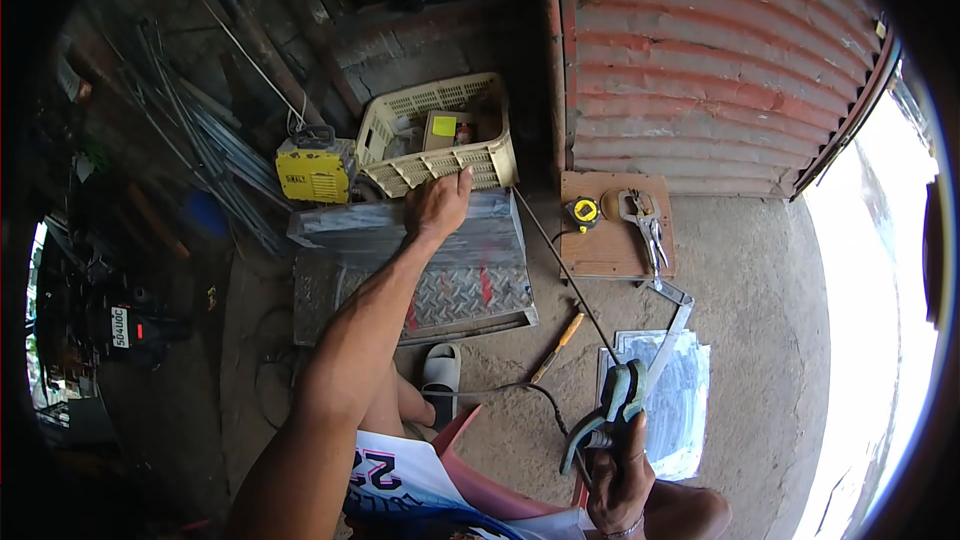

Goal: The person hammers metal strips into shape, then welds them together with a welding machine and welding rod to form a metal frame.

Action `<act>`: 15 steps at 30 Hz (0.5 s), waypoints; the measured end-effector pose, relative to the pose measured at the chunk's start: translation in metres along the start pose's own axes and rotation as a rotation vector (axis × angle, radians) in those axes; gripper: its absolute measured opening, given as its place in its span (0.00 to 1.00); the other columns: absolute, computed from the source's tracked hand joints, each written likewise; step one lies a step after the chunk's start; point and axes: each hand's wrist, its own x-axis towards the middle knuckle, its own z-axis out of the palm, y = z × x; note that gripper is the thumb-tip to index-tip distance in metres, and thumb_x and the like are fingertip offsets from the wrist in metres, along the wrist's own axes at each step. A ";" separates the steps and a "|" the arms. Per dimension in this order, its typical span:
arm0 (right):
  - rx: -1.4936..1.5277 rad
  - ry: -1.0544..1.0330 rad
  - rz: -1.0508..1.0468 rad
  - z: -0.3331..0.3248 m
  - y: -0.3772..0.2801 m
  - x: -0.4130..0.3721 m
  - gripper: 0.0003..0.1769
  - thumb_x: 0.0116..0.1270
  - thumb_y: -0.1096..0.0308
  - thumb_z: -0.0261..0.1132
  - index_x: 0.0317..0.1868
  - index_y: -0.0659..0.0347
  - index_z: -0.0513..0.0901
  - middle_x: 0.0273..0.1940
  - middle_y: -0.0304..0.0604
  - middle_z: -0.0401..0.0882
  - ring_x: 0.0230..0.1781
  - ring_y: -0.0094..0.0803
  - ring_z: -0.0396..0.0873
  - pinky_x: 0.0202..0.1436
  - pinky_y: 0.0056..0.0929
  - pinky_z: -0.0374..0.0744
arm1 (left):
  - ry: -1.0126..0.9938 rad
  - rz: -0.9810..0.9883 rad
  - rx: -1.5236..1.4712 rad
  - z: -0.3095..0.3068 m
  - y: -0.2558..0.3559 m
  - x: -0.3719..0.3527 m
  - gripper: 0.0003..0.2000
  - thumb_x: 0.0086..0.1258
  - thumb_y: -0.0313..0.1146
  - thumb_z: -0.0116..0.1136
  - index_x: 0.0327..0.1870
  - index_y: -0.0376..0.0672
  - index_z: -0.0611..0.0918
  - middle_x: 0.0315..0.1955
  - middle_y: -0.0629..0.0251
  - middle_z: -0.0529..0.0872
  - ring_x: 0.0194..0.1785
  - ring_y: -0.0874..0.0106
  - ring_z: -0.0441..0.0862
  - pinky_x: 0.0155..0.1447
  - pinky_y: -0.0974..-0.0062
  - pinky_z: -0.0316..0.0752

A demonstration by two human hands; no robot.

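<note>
My left hand is closed over the top edge of a grey painted metal panel. The panel stands upright at the back of a diamond-plate metal piece with red marks. My right hand grips a green welding electrode holder at the lower right. From its jaws a long thin welding rod slants up and left, its far tip close to the panel's right end. My right fingers are partly hidden behind the holder.
A yellow welding machine and a cream plastic crate stand behind the panel. A wooden board bears a tape measure and locking pliers. An orange-handled tool, a metal square and a painted sheet lie nearby.
</note>
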 end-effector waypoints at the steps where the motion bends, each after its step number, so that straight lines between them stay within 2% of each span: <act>1: 0.000 -0.001 0.000 0.000 0.000 0.000 0.39 0.69 0.83 0.59 0.80 0.62 0.58 0.55 0.64 0.82 0.50 0.47 0.87 0.52 0.34 0.82 | 0.001 0.003 -0.009 -0.001 0.001 0.000 0.30 0.80 0.56 0.39 0.33 0.41 0.87 0.30 0.50 0.88 0.36 0.45 0.85 0.43 0.46 0.78; 10: -0.012 0.016 -0.005 0.002 0.000 0.001 0.38 0.70 0.81 0.59 0.80 0.62 0.58 0.55 0.65 0.82 0.50 0.47 0.87 0.52 0.34 0.82 | 0.046 0.062 0.039 -0.001 -0.001 0.000 0.28 0.80 0.52 0.45 0.29 0.37 0.86 0.25 0.46 0.87 0.31 0.45 0.85 0.37 0.48 0.79; 15: -0.039 0.028 -0.017 0.003 0.000 0.002 0.37 0.71 0.80 0.58 0.79 0.65 0.59 0.55 0.64 0.82 0.47 0.46 0.87 0.49 0.34 0.82 | 0.071 0.104 0.056 0.003 -0.006 -0.001 0.27 0.80 0.51 0.44 0.30 0.38 0.87 0.26 0.46 0.87 0.32 0.45 0.86 0.39 0.48 0.79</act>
